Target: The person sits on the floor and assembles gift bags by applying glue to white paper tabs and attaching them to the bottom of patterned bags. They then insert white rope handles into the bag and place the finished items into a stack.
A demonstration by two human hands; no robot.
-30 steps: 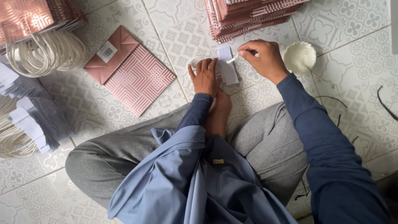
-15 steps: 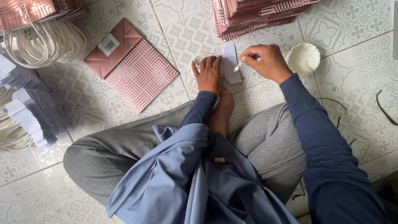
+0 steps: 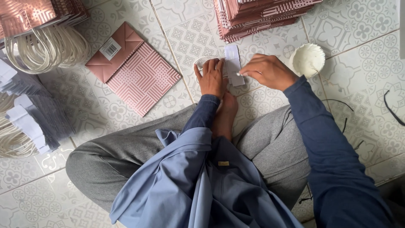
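Pale grey-lilac card strip (image 3: 233,64): narrow, rectangular, flat on patterned tile floor (image 3: 363,46), just ahead of person's bare foot (image 3: 225,116). White cord loop (image 3: 202,62) shows at its left edge. Left hand (image 3: 212,78): fingers spread flat, pressing strip and loop down. Right hand (image 3: 266,71): fingers curled, pinching small thin white item at strip's right edge. White cup (image 3: 309,59) just right of right hand. Pink patterned paper bag (image 3: 134,71) flat on floor, left.
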